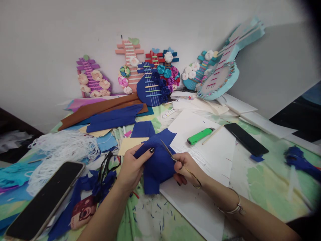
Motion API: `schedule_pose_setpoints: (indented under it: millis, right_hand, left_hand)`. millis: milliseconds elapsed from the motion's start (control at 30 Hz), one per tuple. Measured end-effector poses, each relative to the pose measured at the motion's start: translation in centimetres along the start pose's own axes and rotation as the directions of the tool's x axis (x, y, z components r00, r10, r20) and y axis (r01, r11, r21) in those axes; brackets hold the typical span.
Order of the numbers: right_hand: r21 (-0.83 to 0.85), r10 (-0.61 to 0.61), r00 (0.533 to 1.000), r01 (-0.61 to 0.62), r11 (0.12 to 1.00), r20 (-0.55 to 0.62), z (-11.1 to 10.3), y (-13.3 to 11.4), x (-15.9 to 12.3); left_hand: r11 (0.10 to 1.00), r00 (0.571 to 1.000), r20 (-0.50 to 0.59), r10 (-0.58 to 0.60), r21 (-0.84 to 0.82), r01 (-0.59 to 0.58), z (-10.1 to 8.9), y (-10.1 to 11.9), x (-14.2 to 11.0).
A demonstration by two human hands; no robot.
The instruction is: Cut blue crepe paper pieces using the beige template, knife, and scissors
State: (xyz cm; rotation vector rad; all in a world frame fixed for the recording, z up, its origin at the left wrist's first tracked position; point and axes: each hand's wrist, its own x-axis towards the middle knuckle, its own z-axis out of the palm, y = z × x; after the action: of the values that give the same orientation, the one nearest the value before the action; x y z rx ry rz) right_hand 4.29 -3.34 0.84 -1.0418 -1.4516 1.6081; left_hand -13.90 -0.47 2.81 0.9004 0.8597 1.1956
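My left hand pinches a piece of dark blue crepe paper at its left edge, thumb on top. In my right hand is a pair of scissors, its gold handle loop showing below the fingers. The blades lie across the blue paper and point up and left; whether they are parted I cannot tell. Beneath the paper is a white sheet. Beyond my left hand lie a cream paper piece and another dark blue piece.
A green utility knife, a thin stick and a black phone lie to the right. At left are white cord, another phone and glasses. Several decorated paper guitars, including a blue one, lean against the wall.
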Motion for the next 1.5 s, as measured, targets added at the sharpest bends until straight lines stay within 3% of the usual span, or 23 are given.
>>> schedule_pose_setpoints:
  millis: [467,667,900,1267,1500]
  right_hand:
    - [0.07,0.105,0.994,-0.102,0.992,-0.032,0.1,-0.8,0.2]
    - [0.014,0.032,0.999,-0.031,0.999,-0.03,0.2,-1.0,0.0]
    - [0.016,-0.034,0.999,0.034,0.999,-0.022,0.1,-0.3,0.1]
    - [0.046,0.018,0.999,-0.017,0.999,-0.037,0.3,-1.2,-0.1]
    - [0.034,0.056,0.997,-0.055,0.998,-0.043,0.2,-1.4,-0.1]
  left_hand:
    - [1.0,1.0,0.012,0.016,-0.015,-0.016,-0.2,0.0,0.1]
    - [1.0,1.0,-0.024,0.02,-0.017,-0.021,0.0,0.1,0.2]
    - [1.0,1.0,0.006,-0.015,0.012,0.015,-0.1,0.1,0.1]
    - [0.999,0.999,0.011,-0.038,0.037,0.038,0.1,0.0,-0.1]
    - [0.991,0.999,0.037,-0.006,0.133,0.001,-1.4,0.1,0.4]
